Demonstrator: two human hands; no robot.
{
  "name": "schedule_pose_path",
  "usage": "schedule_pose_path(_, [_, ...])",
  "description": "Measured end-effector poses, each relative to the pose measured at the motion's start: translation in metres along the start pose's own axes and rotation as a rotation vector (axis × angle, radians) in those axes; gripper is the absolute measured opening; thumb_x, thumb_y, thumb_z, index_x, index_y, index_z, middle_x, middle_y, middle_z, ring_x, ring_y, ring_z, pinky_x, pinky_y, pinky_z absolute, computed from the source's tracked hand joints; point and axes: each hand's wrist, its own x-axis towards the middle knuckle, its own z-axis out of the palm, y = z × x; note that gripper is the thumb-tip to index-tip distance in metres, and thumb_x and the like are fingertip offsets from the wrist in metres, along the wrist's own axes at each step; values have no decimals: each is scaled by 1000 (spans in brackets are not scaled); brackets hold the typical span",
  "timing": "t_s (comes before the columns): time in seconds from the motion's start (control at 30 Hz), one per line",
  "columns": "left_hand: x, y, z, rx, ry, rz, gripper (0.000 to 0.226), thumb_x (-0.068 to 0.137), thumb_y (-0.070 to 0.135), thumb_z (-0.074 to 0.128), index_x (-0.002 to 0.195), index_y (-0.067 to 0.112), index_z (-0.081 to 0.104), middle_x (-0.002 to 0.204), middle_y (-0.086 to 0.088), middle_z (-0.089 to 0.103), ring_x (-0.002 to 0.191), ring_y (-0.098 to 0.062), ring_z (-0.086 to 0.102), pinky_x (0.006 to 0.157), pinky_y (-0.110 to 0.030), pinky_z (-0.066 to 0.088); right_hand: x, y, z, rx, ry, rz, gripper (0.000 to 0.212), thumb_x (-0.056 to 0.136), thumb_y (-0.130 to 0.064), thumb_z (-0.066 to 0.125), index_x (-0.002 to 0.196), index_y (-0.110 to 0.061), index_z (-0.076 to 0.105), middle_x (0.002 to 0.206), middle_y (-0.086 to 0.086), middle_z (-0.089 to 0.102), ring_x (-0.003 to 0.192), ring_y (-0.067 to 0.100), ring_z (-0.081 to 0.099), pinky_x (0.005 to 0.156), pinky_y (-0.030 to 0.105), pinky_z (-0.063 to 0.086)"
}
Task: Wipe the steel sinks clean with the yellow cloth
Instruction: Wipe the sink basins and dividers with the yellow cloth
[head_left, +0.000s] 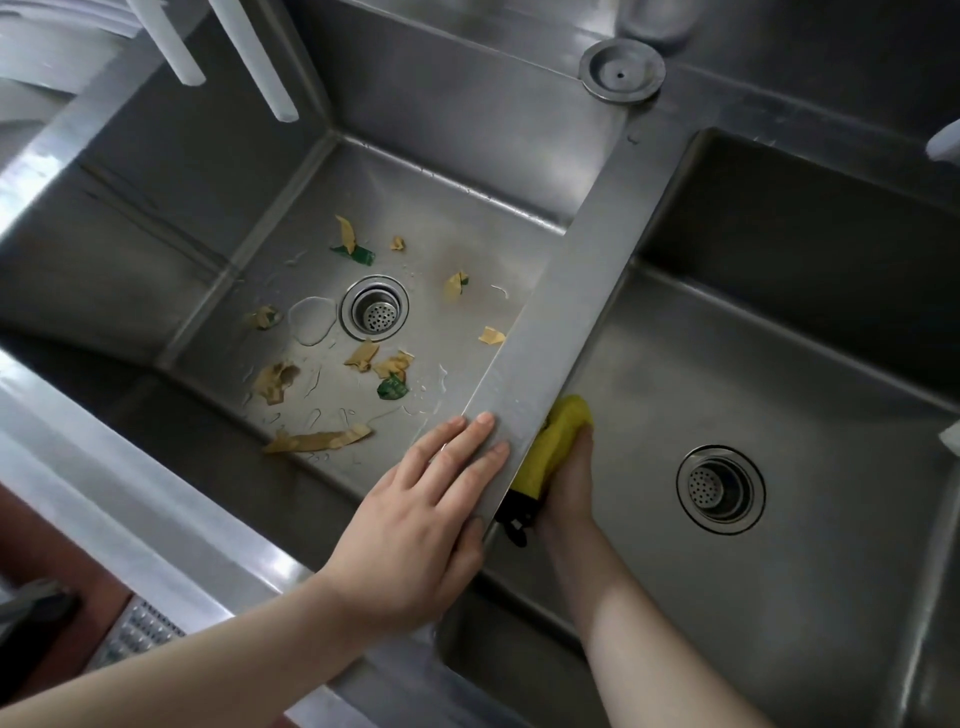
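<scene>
Wiping of the right basin's inner wall is the step in hand. Right hand (569, 483) reaches down into the right sink (779, 395) and holds the yellow cloth (553, 441) against the wall just under the steel divider (561, 296) that separates the two basins; its grip appears closed round the cloth, though the fingers are hidden behind cloth and divider. A dark tag or loop hangs from the cloth's lower end. Left hand (431, 514) lies flat on the near end of the divider, fingers straight and together, thumb hooked over the edge toward the right basin, grip open, holding nothing; it seems to serve as a brace.

Left sink (218, 171) is not yet cleaned: yellowish scraps (317, 440) and a green fragment (392, 387) lie scattered on its wet floor around the strainer drain (374, 307), with water beads among them. Floor of the right basin shows no debris around its own drain (720, 487). A round grey cap (622, 70) sits on the back ledge at the far end of the divider.

Judged from this state, the task is at an early to middle stage. Next move calls for drawing the cloth along the wall and down to the basin floor with steady pressure, then crossing to the left basin, where the scraps probably need gathering before the steel can be wiped.
</scene>
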Motion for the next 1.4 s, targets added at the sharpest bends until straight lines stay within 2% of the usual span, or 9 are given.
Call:
schedule_pose_path(0.4, [0, 1, -2, 24, 5, 1, 57, 92, 29, 44, 147, 11, 46, 159, -5, 33, 147, -27, 30, 121, -36, 24, -52, -26, 7, 131, 2, -140, 73, 93, -67, 34, 130, -11, 62, 125, 20, 65, 117, 35, 61, 105, 48, 45])
schedule_pose_path(0.57, [0, 1, -2, 27, 2, 6, 58, 92, 29, 45, 147, 11, 45, 159, -5, 34, 146, -28, 31, 120, -37, 25, -78, -39, 14, 197, -10, -258, 52, 96, -57, 41, 84, -24, 79, 92, 4, 73, 80, 20, 70, 77, 34, 54])
schedule_pose_path(0.77, [1, 2, -2, 24, -2, 2, 58, 90, 27, 47, 145, 10, 47, 158, -6, 35, 145, -29, 32, 119, -40, 28, -81, -16, 25, -121, 32, -509, 57, 94, -63, 41, 123, -19, 63, 116, -4, 71, 107, 7, 66, 96, 27, 50])
schedule_pose_path(0.83, [1, 2, -2, 19, -4, 2, 58, 89, 27, 48, 145, 10, 47, 158, -6, 35, 146, -29, 32, 120, -39, 27, -73, -20, 34, -270, 44, -603, 52, 92, -63, 45, 113, -18, 64, 99, -7, 71, 89, 4, 67, 80, 17, 51])
schedule_pose_path(0.93, [0, 2, -3, 8, -12, -2, 59, 89, 27, 47, 147, 12, 46, 159, -5, 34, 146, -28, 30, 121, -36, 24, -50, -33, 40, -287, 38, -543, 44, 90, -65, 49, 77, -25, 59, 65, -10, 56, 58, 9, 52, 65, 27, 43])
schedule_pose_path(1.0, [0, 2, -4, 9, -20, -8, 59, 90, 28, 46, 147, 13, 45, 159, -5, 33, 147, -28, 29, 121, -35, 23, -33, -41, 38, -222, 13, -479, 47, 84, -71, 54, 86, -25, 65, 74, -8, 62, 68, 11, 59, 77, 33, 48])
schedule_pose_path(1.1, [1, 1, -2, 8, -25, -7, 59, 90, 29, 47, 147, 12, 45, 159, -5, 33, 147, -28, 29, 121, -37, 25, -22, -44, 36, -179, 11, -390, 77, 76, -78, 58, 125, -19, 65, 122, 5, 69, 116, 28, 63, 108, 50, 43])
schedule_pose_path(1.23, [0, 2, -2, 21, -29, -9, 59, 91, 30, 48, 147, 12, 46, 159, -5, 33, 148, -28, 28, 122, -36, 22, -13, -48, 36, -106, 23, -295, 86, 78, -74, 56, 134, -10, 58, 129, 16, 63, 122, 34, 59, 109, 54, 41])
schedule_pose_path(1.4, [0, 2, -3, 20, -26, -5, 59, 91, 29, 50, 147, 11, 46, 159, -5, 32, 148, -28, 28, 122, -38, 24, 1, -49, 29, -128, 122, -193, 73, 82, -75, 50, 127, -20, 65, 119, 7, 71, 117, 29, 63, 106, 47, 44])
